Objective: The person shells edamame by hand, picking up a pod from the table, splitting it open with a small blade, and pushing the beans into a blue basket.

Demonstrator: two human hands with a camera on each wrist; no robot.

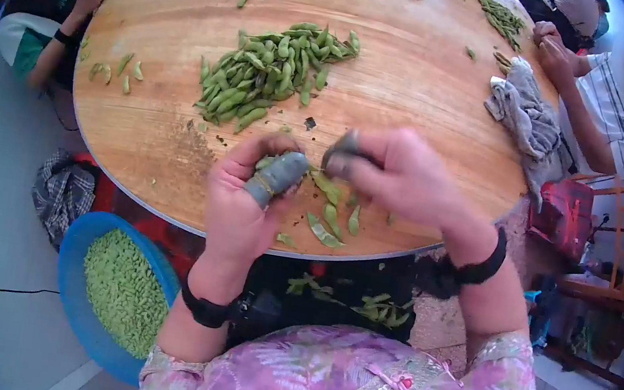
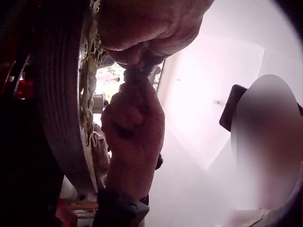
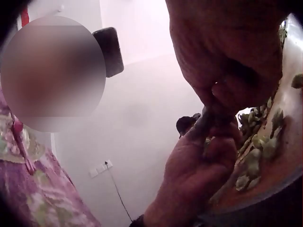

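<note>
A pile of green bean pods (image 1: 270, 72) lies in the middle of a round wooden table (image 1: 427, 75). At the near edge my two hands meet over a single green pod (image 1: 323, 182). My left hand (image 1: 271, 169) wears a grey thumb cover and pinches the pod's left end. Curled fingers of my right hand (image 1: 341, 159), one with a grey cover, pinch its other end. In the right wrist view, the right hand (image 3: 227, 71) is above and the left hand (image 3: 199, 170) below, fingertips pressed together. Several loose pods (image 1: 326, 225) lie just below the hands.
A blue basin (image 1: 74, 305) of shelled green beans stands on the floor at my lower left. On the table's right side lies a grey cloth (image 1: 526, 114). Other people sit at the left (image 1: 57, 12) and right (image 1: 608, 102). More pods (image 1: 360, 305) lie on my lap.
</note>
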